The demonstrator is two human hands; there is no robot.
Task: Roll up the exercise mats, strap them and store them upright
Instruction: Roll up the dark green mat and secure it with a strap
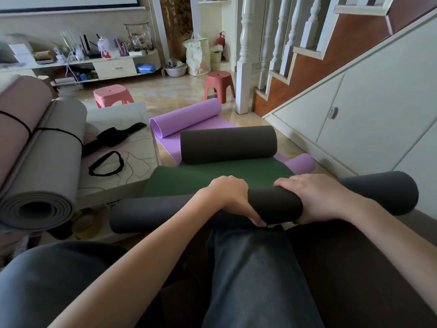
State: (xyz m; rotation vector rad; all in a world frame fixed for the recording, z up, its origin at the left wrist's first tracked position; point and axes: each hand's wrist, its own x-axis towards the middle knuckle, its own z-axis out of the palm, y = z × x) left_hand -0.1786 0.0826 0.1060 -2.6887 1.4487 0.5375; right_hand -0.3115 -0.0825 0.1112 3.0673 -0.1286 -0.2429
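A dark grey rolled mat (pixel 151 213) lies across my lap, its ends sticking out left and right. My left hand (pixel 233 197) and my right hand (pixel 316 197) both grip its middle, side by side. Beyond it a green mat (pixel 212 177) lies on the floor with its far end curled into a dark roll (pixel 228 144). A purple mat (pixel 186 117), partly rolled, lies under that. To the left, a grey rolled mat (pixel 47 166) and a pink one (pixel 16 119) rest on a low table, each bound with a black cord.
Black straps (pixel 113 138) and a black loop (pixel 106 164) lie on the low table (pixel 139 147). Two pink stools (pixel 111 94) (pixel 218 84) stand on the floor behind. White cabinet doors and a staircase (pixel 354 91) run along the right. A cluttered shelf unit fills the back left.
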